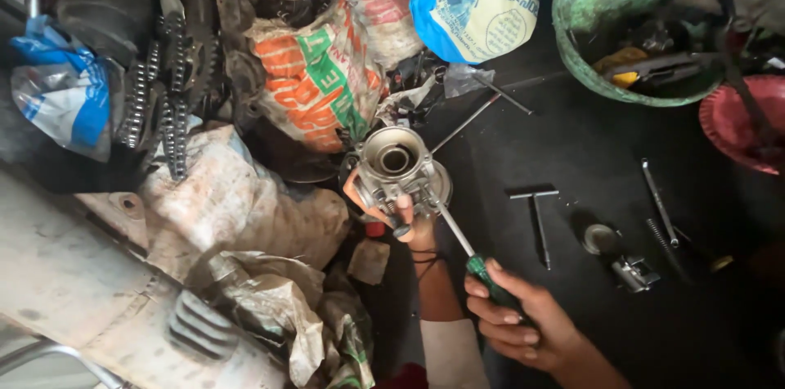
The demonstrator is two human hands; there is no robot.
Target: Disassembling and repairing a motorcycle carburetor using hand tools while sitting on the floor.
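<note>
A grey metal carburetor body [395, 167] with a round open bore is held up over the dark floor. My left hand [401, 217] grips it from below, fingers wrapped around its underside. My right hand [519, 315] holds a green-handled screwdriver [462, 243]; its steel shaft runs up and left, and the tip meets the carburetor's lower right side.
A T-handle wrench [538, 213], a small metal cap [601, 239], a small metal part [636, 273] and thin rods [659, 203] lie on the dark floor at right. A green bowl of tools [582, 5] and a red dish [740, 119] stand behind. Sacks [315, 78], chains [168, 103] and rags crowd the left.
</note>
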